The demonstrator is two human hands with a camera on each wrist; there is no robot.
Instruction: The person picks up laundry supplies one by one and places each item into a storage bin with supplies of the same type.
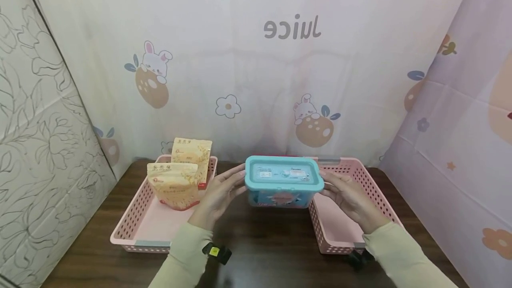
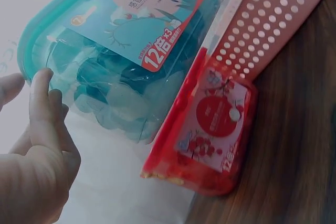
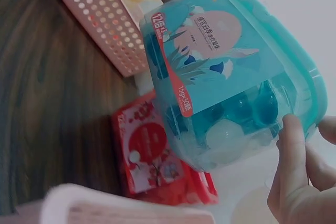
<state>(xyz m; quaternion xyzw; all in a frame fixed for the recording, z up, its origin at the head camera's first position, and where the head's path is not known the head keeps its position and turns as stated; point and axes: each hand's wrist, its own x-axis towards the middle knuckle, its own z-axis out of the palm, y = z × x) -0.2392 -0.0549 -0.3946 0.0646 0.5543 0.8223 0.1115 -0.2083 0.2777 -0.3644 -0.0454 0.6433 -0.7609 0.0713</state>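
A teal-lidded tub of laundry pods [image 1: 282,198] is held level above the table between both hands. My left hand [image 1: 219,194] grips its left end, and my right hand [image 1: 352,197] has the other end. In the left wrist view, fingers [image 2: 44,108] lie at the lid's rim, with the thumb close by. Fingers [image 3: 293,153] in the right wrist view rest against the tub's clear side, just under the lid. Blue and white pods show through the plastic. Behind and below stands a red tub [image 2: 215,124], mostly hidden in the head view.
On the left, a pink basket [image 1: 132,212] contains two yellow pouches [image 1: 176,186] standing upright. Another pink basket [image 1: 372,186] sits to the right, its pink floor visible. Both rest on a dark wooden table [image 1: 264,248]. A printed curtain [image 1: 240,57] hangs behind.
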